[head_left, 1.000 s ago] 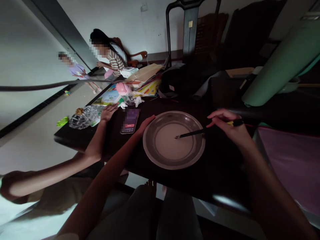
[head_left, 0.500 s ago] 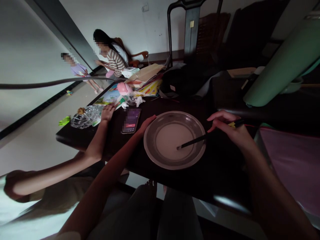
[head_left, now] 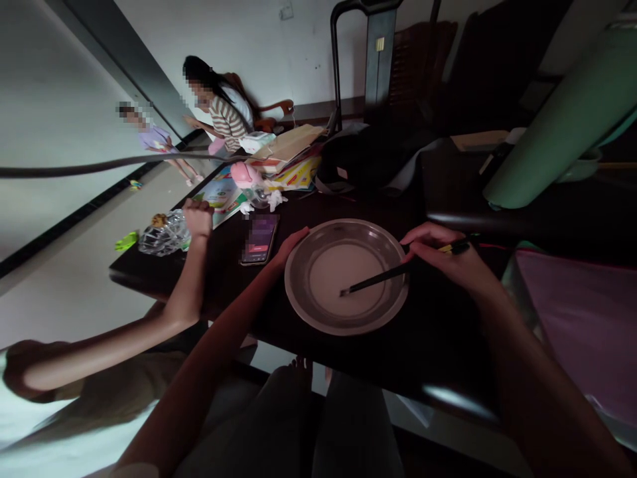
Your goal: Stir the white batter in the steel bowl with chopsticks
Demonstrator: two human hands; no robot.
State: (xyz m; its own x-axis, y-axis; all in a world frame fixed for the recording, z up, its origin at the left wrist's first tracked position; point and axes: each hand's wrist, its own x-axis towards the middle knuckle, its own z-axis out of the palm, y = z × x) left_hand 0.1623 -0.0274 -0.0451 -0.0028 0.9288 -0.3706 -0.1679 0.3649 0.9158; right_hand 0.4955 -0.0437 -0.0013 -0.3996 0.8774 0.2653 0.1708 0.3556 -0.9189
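Note:
A shallow round metal plate (head_left: 298, 292) sits on the dark table, with a cloudy pale liquid (head_left: 343, 269) in its middle. My left hand (head_left: 292, 244) grips the plate's left rim; part of the fingers is hidden behind the rim. My right hand (head_left: 438, 249), closed in a pinch, holds a slim black paintbrush (head_left: 378, 277) slantwise over the plate's right rim. The brush's tip is at the liquid, left of the plate's middle. To the left of my left hand lies a lit phone (head_left: 260, 240).
Another person's closed hand (head_left: 198, 218) is by a crumpled clear plastic bag (head_left: 164, 234). Behind lie a pink object (head_left: 246, 174), papers (head_left: 286, 147) and a black bag (head_left: 368, 159). A green cylinder (head_left: 557, 126) leans at right. Two people are farther back.
The brush tip has moved left and slightly up in the liquid as my right hand came closer to the plate. The other person's hand has lifted off the table and closed.

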